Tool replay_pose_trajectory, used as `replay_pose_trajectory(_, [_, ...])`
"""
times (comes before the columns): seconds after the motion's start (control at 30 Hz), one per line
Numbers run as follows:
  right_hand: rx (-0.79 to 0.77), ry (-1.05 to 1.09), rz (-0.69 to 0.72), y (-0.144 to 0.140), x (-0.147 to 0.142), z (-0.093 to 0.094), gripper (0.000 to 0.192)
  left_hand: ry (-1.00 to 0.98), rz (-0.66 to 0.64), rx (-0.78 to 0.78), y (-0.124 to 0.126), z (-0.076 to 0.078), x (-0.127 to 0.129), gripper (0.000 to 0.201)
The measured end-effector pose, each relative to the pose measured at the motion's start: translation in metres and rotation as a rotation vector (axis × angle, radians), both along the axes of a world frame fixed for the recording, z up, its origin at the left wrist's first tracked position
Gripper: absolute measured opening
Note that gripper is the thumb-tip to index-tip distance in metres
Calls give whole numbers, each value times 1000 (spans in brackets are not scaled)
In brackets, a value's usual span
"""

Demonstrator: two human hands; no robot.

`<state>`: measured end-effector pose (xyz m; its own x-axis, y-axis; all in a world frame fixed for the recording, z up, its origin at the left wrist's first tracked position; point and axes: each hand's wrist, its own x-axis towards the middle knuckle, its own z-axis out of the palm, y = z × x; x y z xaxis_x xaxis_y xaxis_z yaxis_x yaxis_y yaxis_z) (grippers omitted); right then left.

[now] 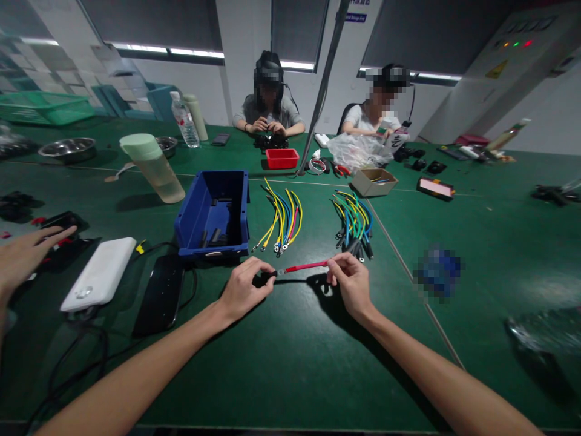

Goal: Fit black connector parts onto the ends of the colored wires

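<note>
The red wire (pixel 305 266) is held a little above the green table (pixel 290 363), just in front of the blue bin (pixel 213 212), on the side nearer to the person. Its long axis runs almost level from left to right, with the right end slightly higher. The left hand (pixel 245 289) pinches the left end, where a small black piece (pixel 269 275) sits on the wire next to a metal terminal; thumb and fingers are pressed together on this piece. The right hand (pixel 349 280) pinches the right end of the wire between thumb and forefinger, and its other fingers are curled. So the wire spans the gap between the two hands, and each hand has one end of it; neither hand is clearly nearer to the middle.

Beyond the wire, to the right of the blue bin, a bundle of yellow and blue wires (pixel 284 221) lies on the table, and further right there is a second bundle of green and blue wires (pixel 354 221). To the left of the bin lie a black flat device (pixel 160 293) and a white power bank (pixel 100 274). Another person's hand (pixel 25 254) reaches in at the far left edge, well apart from the bin. Behind the bin, on the far side of the table, two other people sit and work with their own hands.
</note>
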<state>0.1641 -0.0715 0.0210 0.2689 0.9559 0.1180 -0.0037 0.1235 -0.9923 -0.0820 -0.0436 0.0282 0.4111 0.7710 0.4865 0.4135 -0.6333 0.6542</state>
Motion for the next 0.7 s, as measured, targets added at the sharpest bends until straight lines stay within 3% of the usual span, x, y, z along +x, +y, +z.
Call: replay_pose_trajectory(0.7, [3, 2, 20, 0, 1, -2, 20, 15, -29, 23, 0, -1, 1, 11])
